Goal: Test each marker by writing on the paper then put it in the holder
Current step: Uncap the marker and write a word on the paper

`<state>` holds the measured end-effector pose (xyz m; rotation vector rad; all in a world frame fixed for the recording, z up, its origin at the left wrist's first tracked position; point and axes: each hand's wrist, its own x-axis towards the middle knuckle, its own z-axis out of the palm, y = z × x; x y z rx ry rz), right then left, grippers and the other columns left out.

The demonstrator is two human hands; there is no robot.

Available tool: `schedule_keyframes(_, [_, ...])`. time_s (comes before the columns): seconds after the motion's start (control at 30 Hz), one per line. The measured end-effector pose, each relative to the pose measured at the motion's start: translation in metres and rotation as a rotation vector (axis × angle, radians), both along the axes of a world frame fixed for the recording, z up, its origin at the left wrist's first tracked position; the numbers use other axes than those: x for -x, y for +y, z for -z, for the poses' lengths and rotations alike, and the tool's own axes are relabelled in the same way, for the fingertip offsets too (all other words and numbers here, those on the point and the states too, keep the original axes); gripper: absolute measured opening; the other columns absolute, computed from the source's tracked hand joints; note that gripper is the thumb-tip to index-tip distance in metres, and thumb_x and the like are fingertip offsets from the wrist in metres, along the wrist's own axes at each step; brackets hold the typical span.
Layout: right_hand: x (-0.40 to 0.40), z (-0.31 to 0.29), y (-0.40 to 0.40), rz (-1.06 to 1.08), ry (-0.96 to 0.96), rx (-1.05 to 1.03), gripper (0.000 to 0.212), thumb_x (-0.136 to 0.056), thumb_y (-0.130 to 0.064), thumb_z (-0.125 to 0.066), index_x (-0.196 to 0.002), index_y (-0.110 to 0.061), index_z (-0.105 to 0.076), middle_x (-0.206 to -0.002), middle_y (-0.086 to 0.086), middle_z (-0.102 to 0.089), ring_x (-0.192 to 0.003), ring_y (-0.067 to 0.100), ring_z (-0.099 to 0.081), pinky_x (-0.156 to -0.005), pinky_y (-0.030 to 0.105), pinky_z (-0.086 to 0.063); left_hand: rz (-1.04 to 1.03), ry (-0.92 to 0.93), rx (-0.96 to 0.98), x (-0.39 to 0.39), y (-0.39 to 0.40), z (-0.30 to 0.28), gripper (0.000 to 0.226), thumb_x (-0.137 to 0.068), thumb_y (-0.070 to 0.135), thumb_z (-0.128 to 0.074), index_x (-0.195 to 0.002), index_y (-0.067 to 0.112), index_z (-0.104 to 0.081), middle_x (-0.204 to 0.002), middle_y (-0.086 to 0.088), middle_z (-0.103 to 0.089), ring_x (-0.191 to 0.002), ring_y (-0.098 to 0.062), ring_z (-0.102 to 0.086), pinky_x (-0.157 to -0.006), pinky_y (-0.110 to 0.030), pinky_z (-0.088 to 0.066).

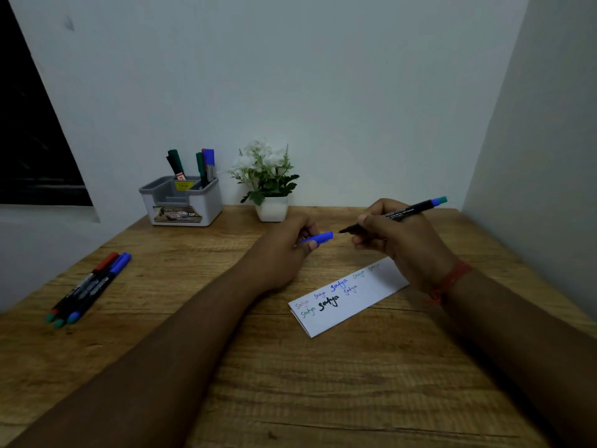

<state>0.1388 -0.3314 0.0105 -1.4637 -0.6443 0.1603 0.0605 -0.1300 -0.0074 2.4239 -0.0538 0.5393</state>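
The holder (181, 202), well beyond the left hand (290, 250), carries several capped markers (190, 166) upright in its rear compartments; its labels are unreadable. The left hand pinches a blue cap (318, 238). The right hand (392, 236) grips the uncapped marker (397, 215), tip just beside the cap. Below both, the paper (349, 297) reads "Satya" repeatedly.

Holder (184, 202) at your 11 o'clock on table (290, 383), plant (269, 185) right of it; loose markers (89, 287) at 9, paper (347, 299) at 1.
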Motion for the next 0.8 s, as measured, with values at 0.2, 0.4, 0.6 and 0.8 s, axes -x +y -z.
schedule_keyframes(0.2, [0.0, 0.003, 0.0, -0.007, -0.048, 0.044, 0.01, -0.096, -0.005, -0.062, -0.088, 0.002, -0.062, -0.083, 0.015, -0.074, -0.078, 0.024, -0.072, -0.072, 0.033, -0.06, 0.008, -0.001, -0.004, 0.001, -0.001, -0.001, 0.011, -0.097, 0.019, -0.061, -0.102, 0.028, -0.057, -0.101, 0.008, -0.061, -0.094, -0.007, -0.055, -0.071, -0.015, -0.04])
schedule_keyframes(0.4, [0.003, 0.004, 0.003, -0.018, -0.051, 0.06, 0.01, -0.094, -0.006, -0.067, -0.089, 0.001, -0.061, -0.082, 0.013, -0.075, -0.076, 0.024, -0.073, -0.072, 0.033, -0.06, 0.035, -0.013, -0.034, 0.003, -0.006, -0.003, 0.014, -0.096, 0.019, -0.062, -0.102, 0.03, -0.056, -0.102, 0.01, -0.061, -0.095, -0.007, -0.055, -0.074, -0.016, -0.041])
schedule_keyframes(0.6, [0.003, 0.008, 0.003, -0.028, -0.074, 0.072, 0.012, -0.088, -0.01, -0.075, -0.084, -0.006, -0.064, -0.08, 0.011, -0.068, -0.076, 0.02, -0.067, -0.075, 0.032, -0.058, 0.081, -0.035, 0.067, 0.006, -0.011, -0.005, 0.011, -0.094, 0.017, -0.065, -0.103, 0.022, -0.062, -0.1, 0.006, -0.066, -0.09, -0.005, -0.057, -0.073, -0.014, -0.042])
schedule_keyframes(0.8, [0.005, 0.011, 0.006, -0.084, -0.02, 0.033, 0.019, -0.079, -0.017, -0.081, -0.081, -0.009, -0.064, -0.072, 0.005, -0.062, -0.07, 0.016, -0.059, -0.067, 0.032, -0.052, 0.141, -0.004, 0.234, 0.01, -0.016, -0.013, 0.011, -0.092, 0.012, -0.067, -0.092, 0.022, -0.064, -0.09, -0.006, -0.068, -0.087, -0.026, -0.065, -0.08, -0.039, -0.054])
